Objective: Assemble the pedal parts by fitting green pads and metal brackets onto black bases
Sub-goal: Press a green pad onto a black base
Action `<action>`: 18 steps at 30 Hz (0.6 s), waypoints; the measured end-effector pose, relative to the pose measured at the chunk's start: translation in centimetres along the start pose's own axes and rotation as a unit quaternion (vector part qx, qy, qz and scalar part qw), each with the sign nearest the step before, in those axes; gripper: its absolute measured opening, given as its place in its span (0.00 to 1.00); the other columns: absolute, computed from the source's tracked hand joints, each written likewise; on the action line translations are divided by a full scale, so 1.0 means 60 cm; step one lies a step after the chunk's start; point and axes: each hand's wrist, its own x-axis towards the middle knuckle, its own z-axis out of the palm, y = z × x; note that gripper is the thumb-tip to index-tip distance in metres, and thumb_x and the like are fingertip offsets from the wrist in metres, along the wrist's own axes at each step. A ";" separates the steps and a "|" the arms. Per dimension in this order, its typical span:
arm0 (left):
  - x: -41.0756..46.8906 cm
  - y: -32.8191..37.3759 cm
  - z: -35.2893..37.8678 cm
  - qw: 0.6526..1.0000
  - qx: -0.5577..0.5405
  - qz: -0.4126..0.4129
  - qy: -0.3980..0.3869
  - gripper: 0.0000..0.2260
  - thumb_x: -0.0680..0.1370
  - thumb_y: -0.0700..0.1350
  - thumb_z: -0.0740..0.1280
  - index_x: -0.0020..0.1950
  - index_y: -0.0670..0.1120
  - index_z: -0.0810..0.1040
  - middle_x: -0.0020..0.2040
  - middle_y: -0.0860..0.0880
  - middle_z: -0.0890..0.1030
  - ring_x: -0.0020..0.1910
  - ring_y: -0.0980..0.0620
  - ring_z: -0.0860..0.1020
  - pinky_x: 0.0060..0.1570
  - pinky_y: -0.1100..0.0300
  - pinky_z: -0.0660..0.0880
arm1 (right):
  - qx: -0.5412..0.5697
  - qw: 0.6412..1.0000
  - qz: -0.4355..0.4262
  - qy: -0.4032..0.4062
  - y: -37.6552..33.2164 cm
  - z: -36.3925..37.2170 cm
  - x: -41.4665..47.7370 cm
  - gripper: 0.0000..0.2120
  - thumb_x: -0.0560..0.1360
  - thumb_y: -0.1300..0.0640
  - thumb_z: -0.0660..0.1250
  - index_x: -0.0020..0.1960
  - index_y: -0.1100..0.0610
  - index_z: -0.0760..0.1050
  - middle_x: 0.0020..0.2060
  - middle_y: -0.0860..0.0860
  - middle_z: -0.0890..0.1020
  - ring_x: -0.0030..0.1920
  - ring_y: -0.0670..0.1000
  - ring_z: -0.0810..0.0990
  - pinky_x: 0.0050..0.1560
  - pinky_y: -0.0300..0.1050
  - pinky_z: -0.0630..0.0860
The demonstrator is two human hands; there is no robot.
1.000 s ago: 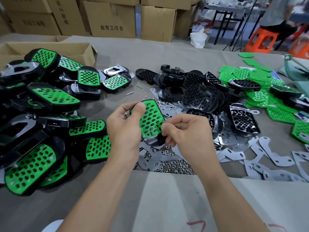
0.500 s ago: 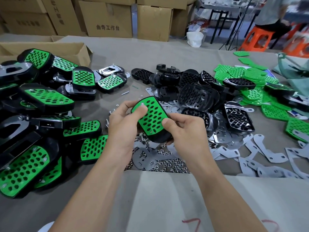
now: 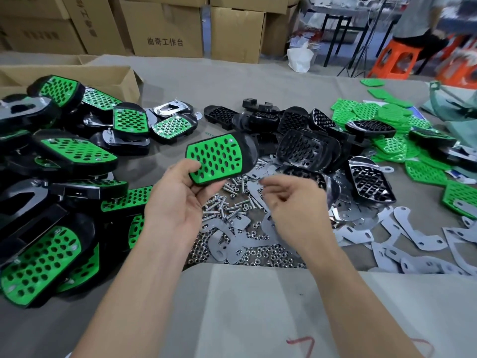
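My left hand [image 3: 178, 200] holds a pedal [image 3: 219, 158], a black base with a green perforated pad on top, tilted above the table with its rounded end pointing right. My right hand [image 3: 294, 208] hovers just right of and below it, fingers loosely curled and blurred, apart from the pedal; whether it pinches anything small I cannot tell. Beneath both hands lies a heap of screws and nuts [image 3: 232, 205]. Bare black bases [image 3: 304, 148] are piled behind, loose green pads [image 3: 382, 117] at the back right, flat metal brackets [image 3: 413, 231] at the right.
Several finished green-and-black pedals [image 3: 74, 153] crowd the left side. An open cardboard box [image 3: 77, 76] stands at the back left, more boxes behind. A pale sheet [image 3: 258, 306] covers the near table edge. A person sits on an orange stool [image 3: 397, 60] far right.
My right hand has let go of the pedal and dropped away to the right. My left hand alone now holds the pedal, lifted and turned so it lies more crosswise.
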 end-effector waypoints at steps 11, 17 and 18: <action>0.001 -0.013 0.005 1.000 0.000 -0.008 -0.022 0.05 0.82 0.36 0.62 0.54 0.39 0.77 0.45 0.43 0.87 0.45 0.47 0.87 0.38 0.60 0.83 | -0.240 0.965 -0.013 -0.106 -0.015 0.031 0.006 0.10 0.74 0.61 0.69 0.42 0.49 0.85 0.35 0.46 0.83 0.35 0.47 0.81 0.42 0.41 0.80; -0.001 -0.021 0.008 0.998 0.007 -0.030 -0.053 0.10 0.79 0.33 0.57 0.53 0.39 0.78 0.43 0.45 0.87 0.47 0.45 0.86 0.42 0.57 0.85 | -0.111 0.993 0.005 -0.025 -0.008 0.006 -0.007 0.08 0.72 0.57 0.70 0.37 0.46 0.82 0.28 0.41 0.81 0.30 0.42 0.78 0.33 0.39 0.74; -0.001 -0.021 0.008 0.998 0.007 -0.029 -0.054 0.11 0.79 0.33 0.57 0.54 0.39 0.78 0.46 0.44 0.87 0.50 0.44 0.86 0.44 0.56 0.85 | -0.088 0.996 0.009 -0.019 -0.009 0.000 -0.007 0.09 0.73 0.57 0.69 0.37 0.46 0.82 0.27 0.42 0.81 0.28 0.42 0.77 0.31 0.37 0.72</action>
